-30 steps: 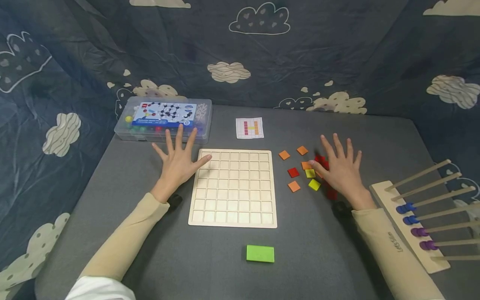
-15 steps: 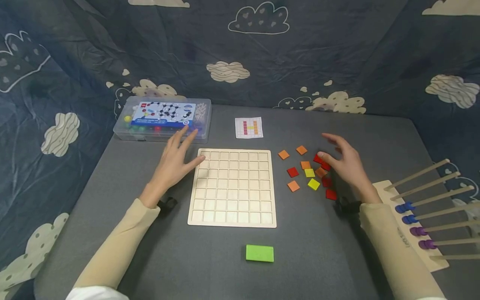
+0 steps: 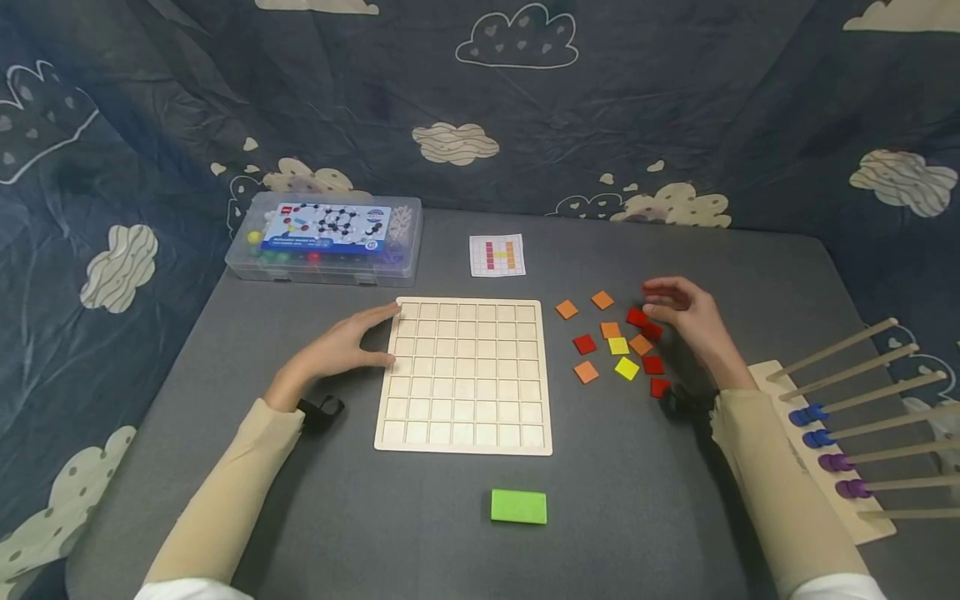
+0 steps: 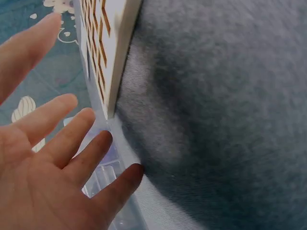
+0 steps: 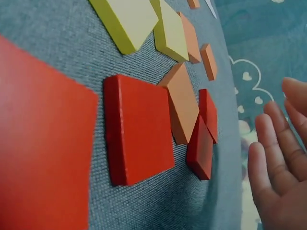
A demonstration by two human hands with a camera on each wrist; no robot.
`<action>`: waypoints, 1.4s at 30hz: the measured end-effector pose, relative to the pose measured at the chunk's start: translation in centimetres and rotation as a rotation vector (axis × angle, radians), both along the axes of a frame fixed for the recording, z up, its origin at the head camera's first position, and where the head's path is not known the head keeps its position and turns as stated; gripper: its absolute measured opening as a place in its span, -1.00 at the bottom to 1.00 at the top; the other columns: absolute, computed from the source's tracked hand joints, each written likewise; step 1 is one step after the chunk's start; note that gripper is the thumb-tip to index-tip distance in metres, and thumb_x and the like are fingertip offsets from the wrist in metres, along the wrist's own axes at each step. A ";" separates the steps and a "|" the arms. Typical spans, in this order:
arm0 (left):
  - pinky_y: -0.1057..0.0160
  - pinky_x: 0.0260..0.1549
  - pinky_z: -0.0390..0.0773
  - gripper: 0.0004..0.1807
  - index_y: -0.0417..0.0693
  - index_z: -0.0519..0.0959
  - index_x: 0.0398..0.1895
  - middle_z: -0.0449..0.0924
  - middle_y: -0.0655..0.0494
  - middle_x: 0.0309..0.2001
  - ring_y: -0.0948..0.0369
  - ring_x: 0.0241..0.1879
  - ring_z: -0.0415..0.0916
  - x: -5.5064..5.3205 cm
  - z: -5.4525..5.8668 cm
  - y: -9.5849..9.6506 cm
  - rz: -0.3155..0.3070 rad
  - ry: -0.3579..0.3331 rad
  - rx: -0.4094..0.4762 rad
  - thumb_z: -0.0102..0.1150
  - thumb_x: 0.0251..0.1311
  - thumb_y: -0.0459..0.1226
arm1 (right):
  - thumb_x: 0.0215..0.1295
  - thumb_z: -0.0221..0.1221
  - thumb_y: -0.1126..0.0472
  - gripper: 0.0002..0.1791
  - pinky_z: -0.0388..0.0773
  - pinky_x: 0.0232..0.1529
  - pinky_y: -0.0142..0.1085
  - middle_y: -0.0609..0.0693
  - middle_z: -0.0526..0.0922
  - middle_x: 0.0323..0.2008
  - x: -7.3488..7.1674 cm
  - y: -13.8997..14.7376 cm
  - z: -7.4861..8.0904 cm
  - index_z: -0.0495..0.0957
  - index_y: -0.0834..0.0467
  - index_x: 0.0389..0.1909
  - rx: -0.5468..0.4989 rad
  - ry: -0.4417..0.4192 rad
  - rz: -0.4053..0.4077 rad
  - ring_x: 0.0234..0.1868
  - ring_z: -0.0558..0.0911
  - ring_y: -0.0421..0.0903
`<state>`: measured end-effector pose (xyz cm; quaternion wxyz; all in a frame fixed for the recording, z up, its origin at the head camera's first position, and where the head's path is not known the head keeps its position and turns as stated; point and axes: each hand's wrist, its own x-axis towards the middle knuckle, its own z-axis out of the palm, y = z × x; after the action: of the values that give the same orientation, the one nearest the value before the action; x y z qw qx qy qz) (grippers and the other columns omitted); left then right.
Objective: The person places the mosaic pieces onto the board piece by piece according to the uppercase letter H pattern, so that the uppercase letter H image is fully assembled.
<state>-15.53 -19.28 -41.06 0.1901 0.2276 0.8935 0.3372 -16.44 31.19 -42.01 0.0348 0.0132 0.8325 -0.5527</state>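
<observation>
Here's the left hand (image 3: 330,350), left of centre in the frame, thumb and fingers well apart at the left edge of the wooden grid board (image 3: 465,375) in mid-frame; touching or not, can't tell! Right of centre, the right hand (image 3: 696,323) hovers by the red tiles (image 3: 653,365), fingers loosely bent, thumb apart, orange tiles (image 3: 587,372) and yellow tiles (image 3: 627,368) scattered nearby on the worktop (image 3: 337,517)

There are five red tiles (image 3: 653,365), five orange tiles (image 3: 587,372), two yellow tiles (image 3: 627,368), one board (image 3: 465,388) and one card (image 3: 498,256).
</observation>
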 end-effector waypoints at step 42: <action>-0.33 0.23 -0.23 -0.05 -0.20 -0.02 0.50 -0.20 -0.14 0.50 -0.17 0.44 -0.30 0.0 -1.5 -0.7 -0.091 -0.025 -0.070 0.31 0.16 -0.14 | 0.28 0.14 0.43 -0.72 0.48 -0.31 -0.46 0.23 0.54 -0.17 -1.8 -1.4 0.6 0.50 0.43 0.00 0.268 -0.175 0.046 -0.30 0.50 -0.06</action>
<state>-15.58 -20.00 -42.59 0.2241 0.2569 0.8910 0.2998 -18.24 29.83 -41.42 0.1175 0.0467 0.8926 -0.4327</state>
